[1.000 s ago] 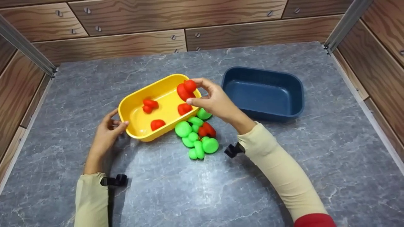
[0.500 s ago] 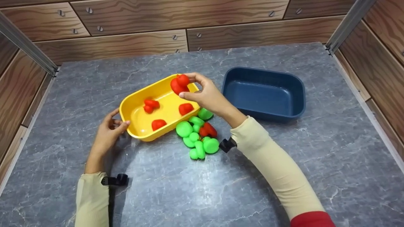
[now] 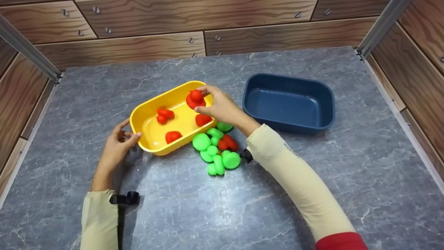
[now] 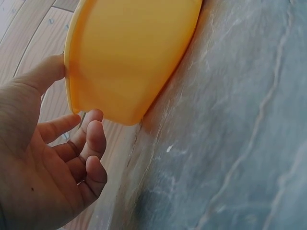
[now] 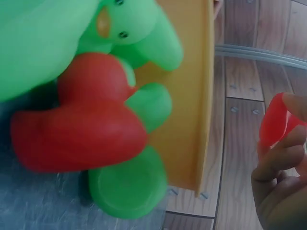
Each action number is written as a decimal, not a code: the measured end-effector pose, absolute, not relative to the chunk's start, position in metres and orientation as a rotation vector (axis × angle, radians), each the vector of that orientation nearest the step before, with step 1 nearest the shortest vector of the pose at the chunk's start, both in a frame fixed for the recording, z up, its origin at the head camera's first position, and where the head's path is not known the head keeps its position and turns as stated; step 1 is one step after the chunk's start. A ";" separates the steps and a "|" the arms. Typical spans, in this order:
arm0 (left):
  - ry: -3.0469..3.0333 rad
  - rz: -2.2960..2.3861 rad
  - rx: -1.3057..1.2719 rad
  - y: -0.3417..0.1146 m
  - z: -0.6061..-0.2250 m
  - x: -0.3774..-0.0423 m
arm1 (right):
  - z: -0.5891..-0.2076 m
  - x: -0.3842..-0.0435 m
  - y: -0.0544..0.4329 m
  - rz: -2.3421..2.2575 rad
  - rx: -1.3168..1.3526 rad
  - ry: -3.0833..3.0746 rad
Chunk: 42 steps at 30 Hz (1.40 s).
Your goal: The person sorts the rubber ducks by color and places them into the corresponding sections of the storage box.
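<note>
My left hand [image 3: 115,147] pinches the near left end of a yellow bin [image 3: 152,133]. The left wrist view shows the thumb over the bin's rim and the other fingers bent beside its outer wall. Over the bin's right end, my right hand [image 3: 224,108] holds a red rubber duck [image 3: 195,99] between thumb and fingers. Inside the bin lie a red duck [image 3: 165,116] on the left, another red duck [image 3: 173,136] near the front wall and a third red duck [image 3: 203,120] below my right hand.
Green rubber ducks [image 3: 231,160] lie in a pile against the bin's front right side, with a red duck [image 3: 228,142] among them. A dark blue bin [image 3: 289,126] stands to the right with nothing in it. Wood-patterned panels [image 3: 138,48] border the grey marbled table [image 3: 194,215].
My right hand has moved left and slightly down with the red duck, further over the yellow bin. My left hand and the bin stay in place.
</note>
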<state>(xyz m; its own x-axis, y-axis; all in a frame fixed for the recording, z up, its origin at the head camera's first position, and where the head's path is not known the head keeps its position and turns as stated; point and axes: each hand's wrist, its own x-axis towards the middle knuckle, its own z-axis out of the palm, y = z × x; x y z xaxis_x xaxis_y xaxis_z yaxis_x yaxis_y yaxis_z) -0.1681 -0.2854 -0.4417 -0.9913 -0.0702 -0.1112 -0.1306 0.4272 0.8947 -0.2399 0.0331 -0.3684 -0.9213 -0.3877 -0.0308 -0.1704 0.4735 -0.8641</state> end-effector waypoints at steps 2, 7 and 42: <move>2.608 1.637 -0.183 -0.286 -0.441 -0.168 | -0.370 -0.241 0.032 -1.387 -0.487 2.524; 2.608 1.624 -0.196 -0.286 -0.441 -0.169 | -0.371 -0.243 0.030 -1.319 -0.506 2.582; 2.556 1.686 -0.205 -0.286 -0.443 -0.169 | -0.382 -0.222 0.129 -1.198 -0.802 2.358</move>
